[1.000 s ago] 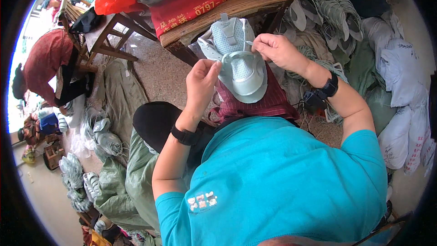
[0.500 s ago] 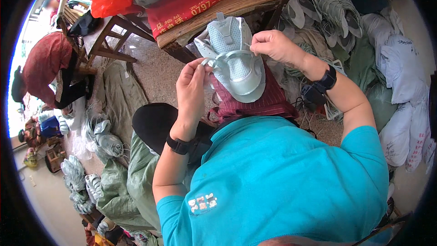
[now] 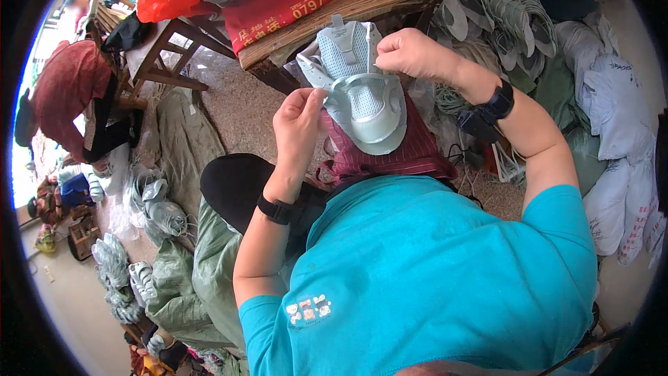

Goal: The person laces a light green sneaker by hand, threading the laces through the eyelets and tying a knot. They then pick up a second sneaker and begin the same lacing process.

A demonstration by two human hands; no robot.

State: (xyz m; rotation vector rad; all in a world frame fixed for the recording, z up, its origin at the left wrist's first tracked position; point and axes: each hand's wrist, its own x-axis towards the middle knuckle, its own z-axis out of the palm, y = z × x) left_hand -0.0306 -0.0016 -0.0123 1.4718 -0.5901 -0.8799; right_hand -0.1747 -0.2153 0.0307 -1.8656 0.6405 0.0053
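A pale mint shoe upper (image 3: 369, 108) with a mesh tongue (image 3: 342, 52) lies across the dark red striped cloth (image 3: 410, 143) on my lap, its rounded toe toward me. At its left edge, my left hand (image 3: 298, 118) is closed, thumb and forefinger pinched on a thin pale shoelace mostly hidden by the fingers. My right hand (image 3: 417, 59) is closed in a pinch just right of the tongue, its knuckles turned up. What lies between its fingertips is too small to make out.
Ahead stands a wooden bench (image 3: 348, 10) with a red printed cloth (image 3: 278, 17) and more shoe uppers. Stacked uppers (image 3: 511, 14) and white sacks (image 3: 612, 111) line the right. Green sacks (image 3: 174, 292) lie left. Another person (image 3: 73, 90) bends near a wooden stool (image 3: 163, 56).
My right hand has moved slightly up and left, turning its knuckles upward. The pale lace loop at my left fingers no longer shows. The upper stays nearly in place.
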